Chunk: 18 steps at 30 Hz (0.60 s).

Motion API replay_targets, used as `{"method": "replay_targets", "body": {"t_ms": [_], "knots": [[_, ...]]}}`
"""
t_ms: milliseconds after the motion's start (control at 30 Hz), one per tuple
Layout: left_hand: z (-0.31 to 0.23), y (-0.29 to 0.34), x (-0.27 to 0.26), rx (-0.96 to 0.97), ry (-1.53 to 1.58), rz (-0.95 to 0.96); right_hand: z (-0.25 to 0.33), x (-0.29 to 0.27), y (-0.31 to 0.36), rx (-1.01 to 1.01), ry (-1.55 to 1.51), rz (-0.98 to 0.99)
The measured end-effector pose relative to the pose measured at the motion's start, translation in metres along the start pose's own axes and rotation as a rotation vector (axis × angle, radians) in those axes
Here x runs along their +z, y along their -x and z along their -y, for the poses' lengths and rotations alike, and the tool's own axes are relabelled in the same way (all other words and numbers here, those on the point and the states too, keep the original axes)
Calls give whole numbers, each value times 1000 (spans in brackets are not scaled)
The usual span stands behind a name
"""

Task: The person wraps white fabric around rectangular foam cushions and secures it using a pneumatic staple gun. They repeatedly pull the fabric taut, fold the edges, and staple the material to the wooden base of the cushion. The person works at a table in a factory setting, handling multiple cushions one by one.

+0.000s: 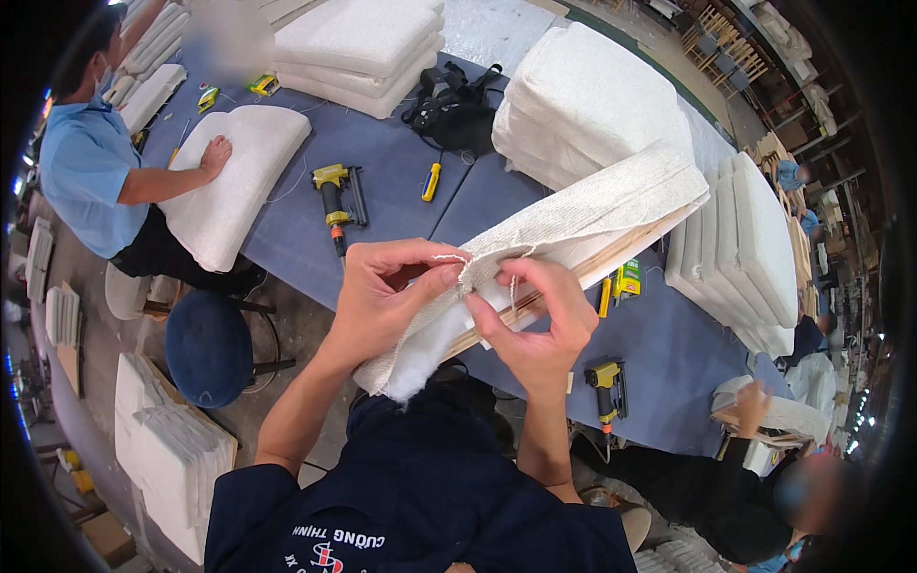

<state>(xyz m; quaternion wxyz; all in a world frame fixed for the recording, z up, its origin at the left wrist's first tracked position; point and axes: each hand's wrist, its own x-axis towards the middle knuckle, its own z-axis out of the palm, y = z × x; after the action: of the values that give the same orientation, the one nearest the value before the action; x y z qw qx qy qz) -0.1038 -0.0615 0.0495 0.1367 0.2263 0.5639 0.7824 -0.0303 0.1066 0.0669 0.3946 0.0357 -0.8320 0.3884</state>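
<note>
A long upholstered panel (611, 205) is tilted up in front of me, with off-white woven fabric on its face, white padding and a wooden edge showing beneath. My left hand (396, 301) pinches the loose fabric edge (470, 272) between thumb and fingers. Close beside it, my right hand (544, 329) has its thumb and index finger curled onto the same edge, where frayed threads hang. A tuft of white wadding (409, 380) sticks out at the panel's near end.
On the blue-covered table (382, 162) lie a staple gun (336, 199), a yellow screwdriver (431, 181), a second staple gun (606, 392) and a staple box (627, 280). White cushions are stacked far (358, 43) and right (740, 248). A co-worker (91, 181) touches a cushion at left; another person (735, 497) is lower right.
</note>
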Motion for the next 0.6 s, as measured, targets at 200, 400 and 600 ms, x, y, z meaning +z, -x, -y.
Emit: {"method": "replay_targets", "body": {"t_ms": [200, 400, 600], "knots": [[0, 3, -4, -2, 1, 7, 0, 8, 6, -35, 43, -24], [0, 5, -2, -13, -23, -9, 3, 13, 8, -61, 73, -47], [2, 7, -4, 4, -61, 3, 8, 14, 9, -56, 94, -45]]}}
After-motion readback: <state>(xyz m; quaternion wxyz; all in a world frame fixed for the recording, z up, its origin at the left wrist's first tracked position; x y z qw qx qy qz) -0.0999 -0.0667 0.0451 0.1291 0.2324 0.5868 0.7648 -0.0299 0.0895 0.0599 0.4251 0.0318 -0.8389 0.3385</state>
